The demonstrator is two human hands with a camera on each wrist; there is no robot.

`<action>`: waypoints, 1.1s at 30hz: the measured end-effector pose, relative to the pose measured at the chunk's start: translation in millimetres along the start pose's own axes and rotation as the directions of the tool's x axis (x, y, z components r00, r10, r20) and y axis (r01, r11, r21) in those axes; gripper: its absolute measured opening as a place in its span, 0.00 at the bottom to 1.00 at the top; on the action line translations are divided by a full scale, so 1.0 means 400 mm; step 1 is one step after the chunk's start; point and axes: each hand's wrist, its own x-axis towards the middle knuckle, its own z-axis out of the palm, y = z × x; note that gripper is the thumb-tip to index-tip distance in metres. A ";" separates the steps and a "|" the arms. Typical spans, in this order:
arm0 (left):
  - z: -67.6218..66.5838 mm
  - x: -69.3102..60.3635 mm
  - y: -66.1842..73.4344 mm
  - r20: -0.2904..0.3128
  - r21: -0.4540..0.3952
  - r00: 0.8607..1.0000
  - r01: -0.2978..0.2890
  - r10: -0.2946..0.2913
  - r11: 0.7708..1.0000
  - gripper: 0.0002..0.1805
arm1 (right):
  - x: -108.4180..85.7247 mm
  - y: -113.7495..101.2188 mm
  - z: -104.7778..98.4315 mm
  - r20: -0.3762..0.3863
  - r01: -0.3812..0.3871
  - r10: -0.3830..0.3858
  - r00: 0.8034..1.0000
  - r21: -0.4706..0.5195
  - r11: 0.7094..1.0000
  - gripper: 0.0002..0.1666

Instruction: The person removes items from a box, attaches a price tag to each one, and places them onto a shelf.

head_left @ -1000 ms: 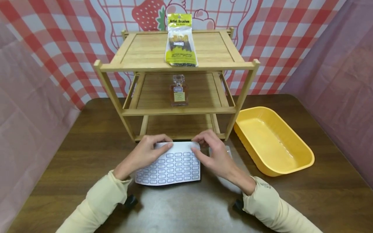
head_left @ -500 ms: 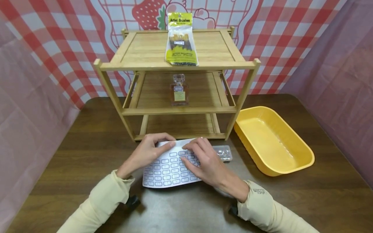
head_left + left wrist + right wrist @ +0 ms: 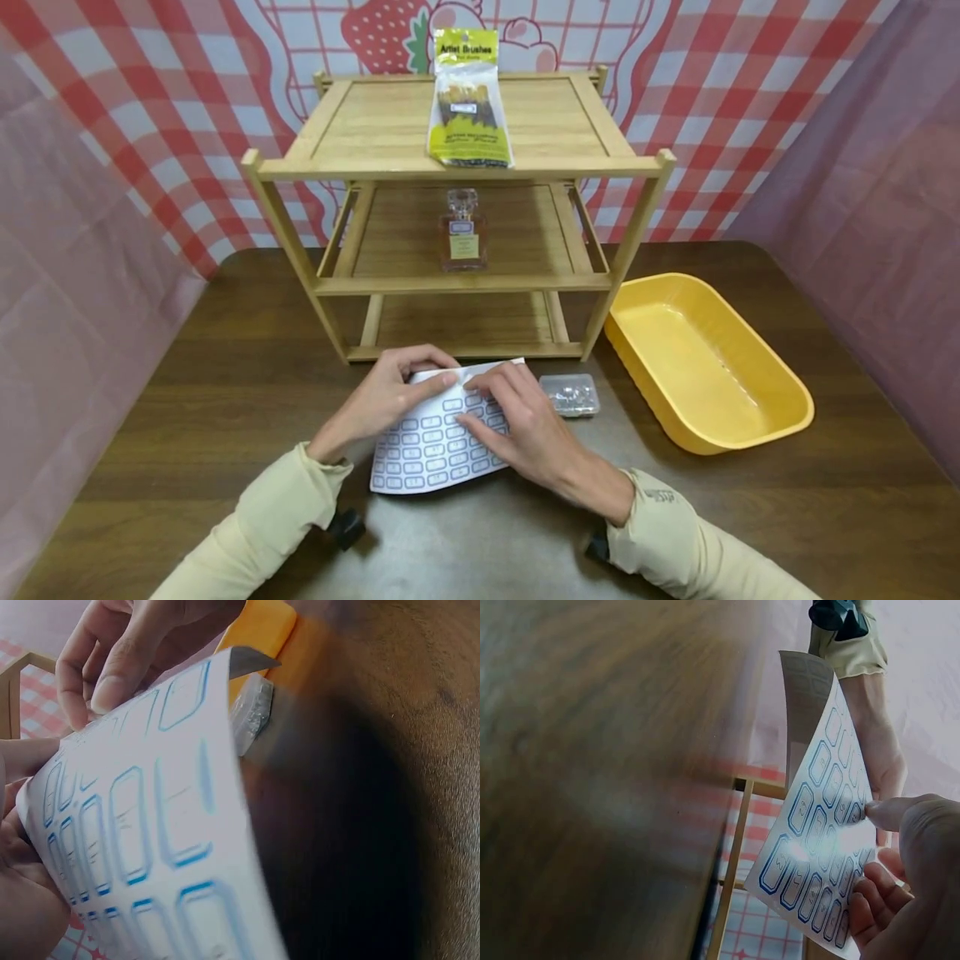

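A white sheet of stickers (image 3: 427,446), printed with rows of blue-framed labels, is held tilted above the table in front of the shelf. My left hand (image 3: 382,400) grips its upper left edge, thumb on the printed face and fingers behind. My right hand (image 3: 528,429) reaches over the right part of the sheet. Its index fingertip and thumb touch the printed face with a gap between them. In the left wrist view the sheet (image 3: 150,817) bends in a curve. From the right wrist, the sheet (image 3: 817,825) shows a curled far end.
A three-tier wooden shelf (image 3: 465,286) stands behind the hands. It carries a pack of artist brushes (image 3: 470,108) on top and a perfume bottle (image 3: 463,237) on the middle tier. A small clear box (image 3: 570,394) and a yellow basin (image 3: 705,367) are at the right.
The right hand has moved left from the sheet's upper right corner onto its printed face. The sheet has tilted, its right side higher, and the clear box is more exposed.
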 end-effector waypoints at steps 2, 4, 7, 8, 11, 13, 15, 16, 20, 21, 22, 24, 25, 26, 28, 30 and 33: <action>0.004 0.001 -0.002 -0.010 -0.013 1.000 -0.009 0.009 1.000 0.07 | 0.000 0.001 0.000 -0.001 0.003 -0.003 1.000 -0.006 1.000 0.22; 0.007 0.003 -0.003 -0.019 -0.002 1.000 -0.023 0.023 1.000 0.07 | 0.001 0.001 0.000 -0.006 0.011 -0.011 1.000 -0.011 1.000 0.22; 0.011 0.004 -0.004 -0.019 0.014 0.999 -0.034 0.034 0.999 0.06 | 0.002 -0.001 -0.001 -0.012 0.017 -0.017 1.000 -0.017 1.000 0.21; 0.012 0.004 -0.004 -0.018 0.019 0.999 -0.037 0.037 0.999 0.06 | 0.002 -0.002 -0.002 -0.012 0.016 -0.016 1.000 -0.018 1.000 0.21; 0.017 0.004 -0.002 -0.021 0.016 0.999 -0.036 0.037 0.999 0.06 | 0.003 -0.005 -0.004 -0.017 0.016 -0.017 1.000 -0.022 1.000 0.20; 0.019 0.004 -0.001 -0.032 0.015 0.999 -0.042 0.042 0.999 0.06 | 0.003 -0.006 -0.004 -0.020 0.016 -0.017 1.000 -0.025 1.000 0.20; 0.021 0.005 -0.001 -0.039 0.017 0.998 -0.054 0.054 0.998 0.05 | 0.004 -0.008 -0.004 -0.027 0.016 -0.016 1.000 -0.025 1.000 0.20; 0.022 0.005 -0.001 -0.042 0.018 0.997 -0.058 0.059 0.998 0.05 | 0.004 -0.009 -0.004 -0.028 0.013 -0.014 1.000 -0.025 1.000 0.20; 0.026 0.006 -0.004 -0.049 0.024 0.996 -0.069 0.070 0.997 0.06 | 0.005 -0.010 -0.003 -0.024 -0.002 0.001 1.000 -0.021 1.000 0.19; 0.026 0.007 -0.004 -0.051 0.024 0.996 -0.070 0.071 0.997 0.06 | 0.005 -0.010 -0.003 -0.022 -0.004 0.003 1.000 -0.021 1.000 0.19; 0.026 0.007 -0.005 -0.053 0.025 0.996 -0.070 0.071 0.997 0.06 | 0.005 -0.010 -0.002 -0.022 -0.005 0.005 1.000 -0.021 1.000 0.19; 0.027 0.007 -0.006 -0.055 0.026 0.996 -0.070 0.072 0.997 0.06 | 0.004 -0.011 -0.001 -0.021 -0.008 0.008 1.000 -0.023 1.000 0.19; 0.028 0.008 -0.006 -0.055 0.027 0.996 -0.069 0.070 0.997 0.06 | 0.003 -0.011 -0.001 -0.021 -0.012 0.011 1.000 -0.023 1.000 0.19; 0.028 0.008 -0.006 -0.055 0.029 0.996 -0.067 0.069 0.997 0.06 | 0.003 -0.011 0.000 -0.021 -0.014 0.014 1.000 -0.022 1.000 0.19; 0.029 0.009 -0.004 -0.055 0.029 0.997 -0.059 0.061 0.998 0.06 | 0.001 -0.011 0.001 -0.021 -0.017 0.017 1.000 -0.023 1.000 0.17; 0.029 0.009 -0.003 -0.059 0.029 0.997 -0.050 0.052 0.998 0.06 | 0.000 -0.012 0.001 -0.017 -0.024 0.023 1.000 -0.018 1.000 0.16; 0.027 0.010 0.000 -0.069 0.026 0.997 -0.037 0.039 0.999 0.06 | -0.001 -0.011 0.003 -0.024 -0.024 0.024 0.999 -0.011 1.000 0.16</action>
